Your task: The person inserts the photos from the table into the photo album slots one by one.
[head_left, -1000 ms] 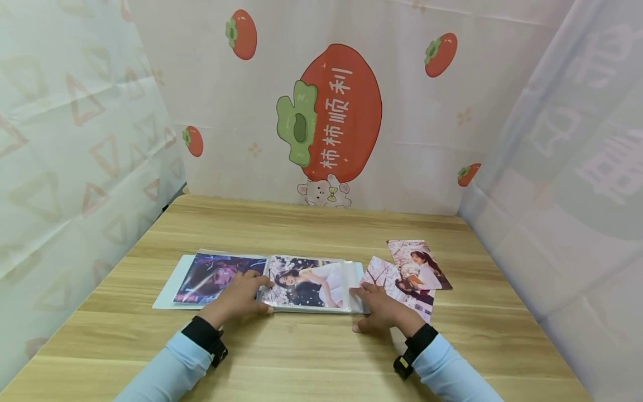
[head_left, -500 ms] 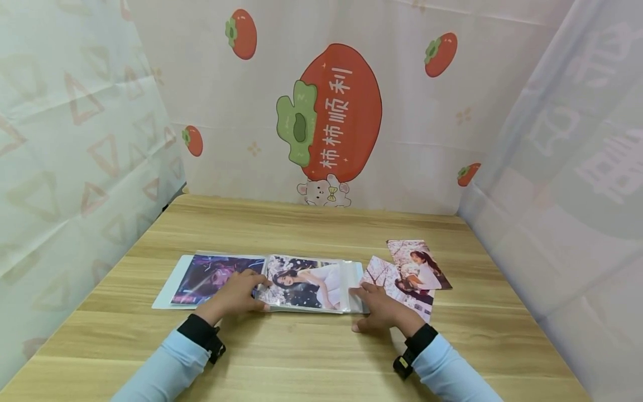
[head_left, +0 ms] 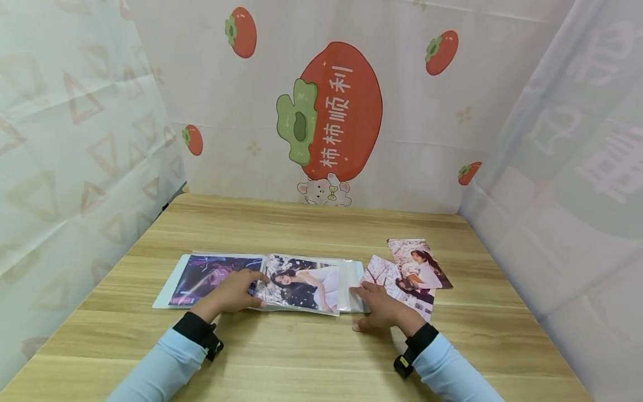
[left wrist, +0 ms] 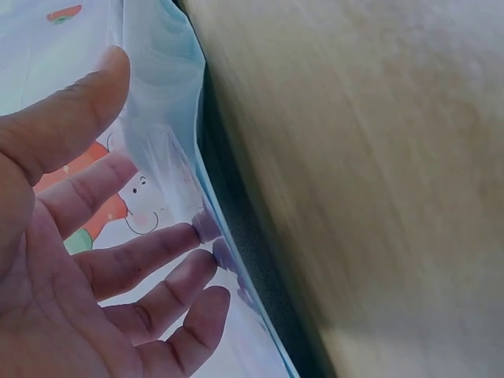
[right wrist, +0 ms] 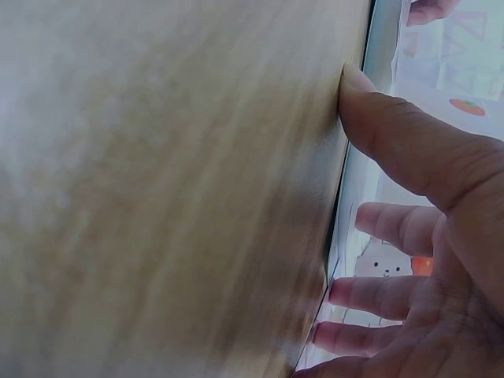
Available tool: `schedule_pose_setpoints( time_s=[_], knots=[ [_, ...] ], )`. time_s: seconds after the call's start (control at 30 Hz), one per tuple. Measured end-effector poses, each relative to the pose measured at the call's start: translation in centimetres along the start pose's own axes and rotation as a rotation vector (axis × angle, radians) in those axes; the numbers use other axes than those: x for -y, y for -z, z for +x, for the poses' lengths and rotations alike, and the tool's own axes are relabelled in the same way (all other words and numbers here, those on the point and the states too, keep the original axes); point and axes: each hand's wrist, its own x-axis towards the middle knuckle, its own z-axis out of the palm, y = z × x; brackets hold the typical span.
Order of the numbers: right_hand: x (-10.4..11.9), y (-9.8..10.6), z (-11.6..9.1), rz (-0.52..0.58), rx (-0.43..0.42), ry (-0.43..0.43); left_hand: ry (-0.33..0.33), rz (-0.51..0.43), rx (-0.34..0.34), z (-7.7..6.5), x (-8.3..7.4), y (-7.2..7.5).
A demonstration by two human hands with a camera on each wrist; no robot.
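Observation:
A photo album (head_left: 167,289) with a pale blue cover and clear sleeves lies open mid-table. Its left side shows a purple-toned photo (head_left: 198,279); on the right, a sleeve page holds a photo of a person in white (head_left: 316,282). My left hand (head_left: 228,293) lies over the fold, fingertips touching the clear plastic. In the left wrist view its fingers (left wrist: 150,256) reach out, thumb well apart. My right hand (head_left: 379,304) rests at the album's right edge, over a bare sleeve strip (head_left: 354,304). In the right wrist view its thumb (right wrist: 378,118) presses at the near edge.
Two loose blossom photos lie right of the album: one photo (head_left: 383,274) partly under the right hand, the other photo (head_left: 429,268) overlapping it farther back. The wooden table (head_left: 301,357) ends at a printed cloth backdrop (head_left: 412,139), with cloth walls on both sides.
My left hand has slid slightly left, and the sleeve page with the white-dressed figure has shifted left with it, its right edge now tilted toward me. The right hand has stayed put.

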Motion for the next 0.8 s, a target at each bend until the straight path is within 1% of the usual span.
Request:
schedule_pose_setpoints(
  time_s=[0.2,0.43,0.53,0.8],
  knots=[
    [0.05,-0.01,0.0,0.005,0.002,-0.009,-0.039,-0.009,-0.064,0.01,0.25,-0.01],
    [0.08,-0.05,0.01,0.014,0.0,-0.009,-0.069,0.046,-0.172,-0.49,0.04,-0.54],
    [0.06,-0.07,0.06,0.014,0.004,-0.017,-0.088,0.06,-0.181,-0.65,-0.06,-0.68],
    [0.08,-0.01,0.05,0.009,0.002,-0.018,-0.129,0.061,-0.162,-0.71,-0.25,-0.28]
  ],
)
